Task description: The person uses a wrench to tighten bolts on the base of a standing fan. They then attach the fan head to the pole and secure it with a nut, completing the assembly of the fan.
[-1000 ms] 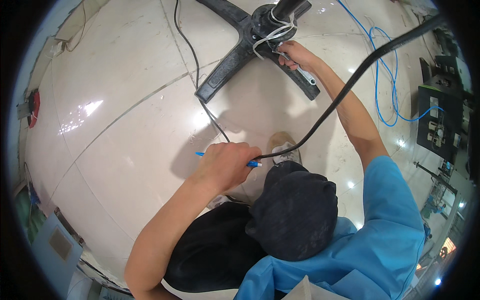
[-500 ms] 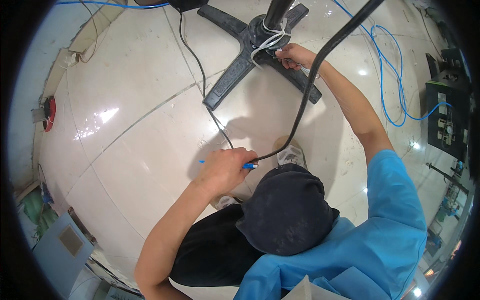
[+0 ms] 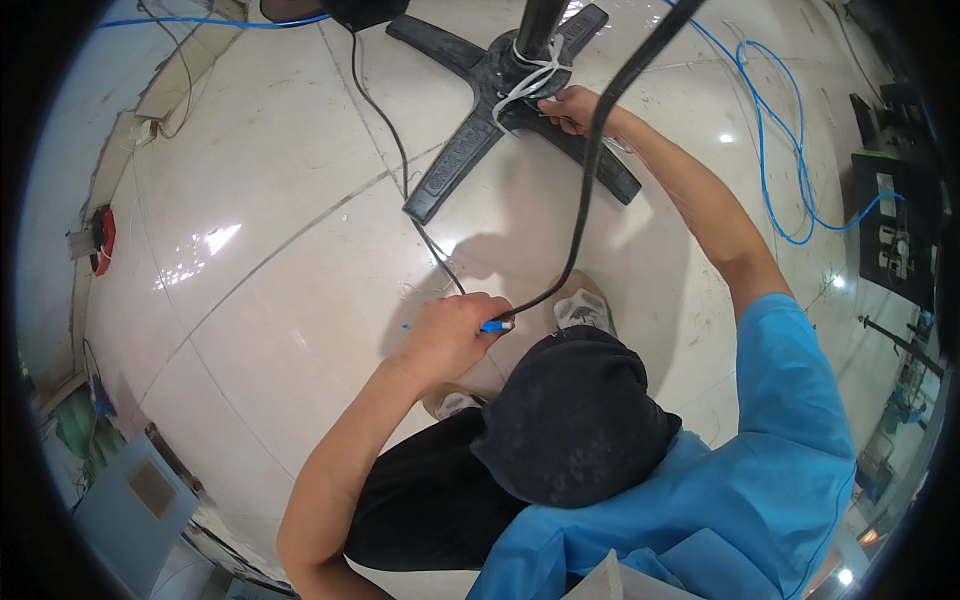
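Note:
My left hand (image 3: 450, 335) is closed around a thin black cable (image 3: 585, 205) that loops up toward the upper right. In the same grip is a slim blue tool (image 3: 496, 326), its kind unclear; its other end pokes out past my palm. At the foot of a black stand (image 3: 465, 140), my right hand (image 3: 572, 108) has its fingers pinched beside the pole. White cord (image 3: 540, 78) is wound around the pole's base, and pale strands show under my right palm. The fingertips partly hide what they grip, which looks like this cord.
Legs of the stand spread over pale floor tiles (image 3: 270, 330). Another stretch of black cable (image 3: 385, 115) passes under one leg. Coiled blue cable (image 3: 765, 150) lies at right, near a black box (image 3: 890, 230). My dark-clad knee (image 3: 430, 500) and shoes (image 3: 582, 305) are close by.
The view has shifted slightly, so the stand sits a little farther left. My right hand stays at its base, and my left hand keeps its grip on the cable and blue tool.

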{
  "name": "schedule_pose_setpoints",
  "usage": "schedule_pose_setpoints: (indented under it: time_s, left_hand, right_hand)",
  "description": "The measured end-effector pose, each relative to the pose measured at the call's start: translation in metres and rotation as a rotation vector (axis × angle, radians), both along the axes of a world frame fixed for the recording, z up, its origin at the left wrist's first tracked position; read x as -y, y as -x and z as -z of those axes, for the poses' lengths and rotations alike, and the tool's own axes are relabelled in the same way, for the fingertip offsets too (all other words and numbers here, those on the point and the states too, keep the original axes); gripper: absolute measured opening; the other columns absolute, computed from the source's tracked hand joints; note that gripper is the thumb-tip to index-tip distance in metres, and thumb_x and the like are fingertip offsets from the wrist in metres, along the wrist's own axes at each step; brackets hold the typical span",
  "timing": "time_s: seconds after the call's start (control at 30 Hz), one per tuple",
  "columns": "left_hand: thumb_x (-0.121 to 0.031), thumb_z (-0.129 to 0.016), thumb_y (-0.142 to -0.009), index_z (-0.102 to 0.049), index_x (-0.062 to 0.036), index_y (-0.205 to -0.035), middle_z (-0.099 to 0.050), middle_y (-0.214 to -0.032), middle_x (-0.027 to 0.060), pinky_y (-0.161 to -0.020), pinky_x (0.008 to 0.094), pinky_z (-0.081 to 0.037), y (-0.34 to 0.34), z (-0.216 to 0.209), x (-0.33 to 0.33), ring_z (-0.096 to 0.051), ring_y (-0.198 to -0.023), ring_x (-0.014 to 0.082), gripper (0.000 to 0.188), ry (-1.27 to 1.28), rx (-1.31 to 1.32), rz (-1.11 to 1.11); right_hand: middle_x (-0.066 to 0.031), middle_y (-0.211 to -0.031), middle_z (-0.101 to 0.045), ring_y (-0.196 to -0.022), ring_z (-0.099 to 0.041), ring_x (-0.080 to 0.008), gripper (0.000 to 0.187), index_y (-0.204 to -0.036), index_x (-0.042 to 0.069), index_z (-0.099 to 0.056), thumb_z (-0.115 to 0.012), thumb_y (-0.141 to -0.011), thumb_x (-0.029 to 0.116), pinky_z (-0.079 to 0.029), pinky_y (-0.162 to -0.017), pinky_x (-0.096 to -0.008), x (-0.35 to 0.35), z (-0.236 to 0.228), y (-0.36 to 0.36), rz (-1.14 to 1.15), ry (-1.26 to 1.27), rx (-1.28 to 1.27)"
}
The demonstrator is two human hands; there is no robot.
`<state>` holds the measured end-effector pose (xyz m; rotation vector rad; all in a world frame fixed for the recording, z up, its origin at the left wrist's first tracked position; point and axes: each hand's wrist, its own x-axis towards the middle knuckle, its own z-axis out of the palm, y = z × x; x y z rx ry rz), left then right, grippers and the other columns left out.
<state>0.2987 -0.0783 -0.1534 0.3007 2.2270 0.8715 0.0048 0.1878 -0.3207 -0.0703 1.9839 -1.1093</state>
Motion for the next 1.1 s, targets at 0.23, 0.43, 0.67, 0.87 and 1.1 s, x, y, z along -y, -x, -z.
schedule_pose_setpoints:
  time_s: [0.23,0.43,0.67,0.87,1.1]
  left_hand:
    - [-0.013,-0.069,-0.094,-0.074,-0.0129,-0.110,-0.075,-0.100,0.0115,-0.084,0.0455,-0.055,0.005,-0.005,0.004,-0.071,-0.097,0.0354,0.016,0.034,0.013,-0.008]
    - [-0.013,-0.069,-0.095,-0.075,-0.0117,-0.108,-0.074,-0.100,0.0127,-0.083,0.0453,-0.054,0.005,-0.002,0.006,-0.070,-0.095,0.0361,0.015,-0.029,0.034,-0.061]
    - [-0.016,-0.070,-0.095,-0.075,-0.0107,-0.111,-0.075,-0.101,0.0143,-0.085,0.0445,-0.055,0.005,-0.005,0.008,-0.071,-0.097,0.0366,0.017,-0.016,0.000,-0.075]
    - [-0.020,-0.069,-0.098,-0.074,-0.0070,-0.109,-0.074,-0.098,0.0161,-0.081,0.0448,-0.053,0.004,-0.006,0.011,-0.070,-0.092,0.0382,0.018,-0.029,0.062,-0.110]
    - [-0.020,-0.068,-0.099,-0.074,-0.0063,-0.109,-0.073,-0.097,0.0176,-0.081,0.0442,-0.053,0.009,-0.005,0.009,-0.069,-0.090,0.0383,0.018,-0.080,0.045,-0.110]
  right_hand:
    - [-0.0005,-0.054,-0.047,-0.041,-0.034,-0.0098,0.045,-0.085,0.004,-0.062,-0.064,-0.104,0.045,-0.023,-0.038,-0.0304,-0.002,0.001,0.008,-0.080,-0.019,0.002]
    - [0.0006,-0.058,-0.048,-0.044,-0.034,-0.0095,0.043,-0.085,0.007,-0.061,-0.063,-0.104,0.046,-0.022,-0.040,-0.0295,0.001,0.004,-0.006,0.042,0.021,0.036]
    - [0.0022,-0.059,-0.048,-0.044,-0.033,-0.0086,0.041,-0.085,0.009,-0.061,-0.065,-0.104,0.046,-0.020,-0.040,-0.0287,0.006,0.016,-0.010,0.155,0.029,0.088]
    - [0.0009,-0.059,-0.048,-0.044,-0.035,-0.0086,0.044,-0.079,0.009,-0.061,-0.066,-0.103,0.045,-0.021,-0.039,-0.0287,0.008,0.031,-0.024,0.249,0.166,0.058]
    - [0.0031,-0.057,-0.045,-0.043,-0.033,-0.0076,0.043,-0.078,0.011,-0.056,-0.060,-0.107,0.042,-0.022,-0.038,-0.0280,0.042,0.035,-0.049,0.558,0.149,0.129]
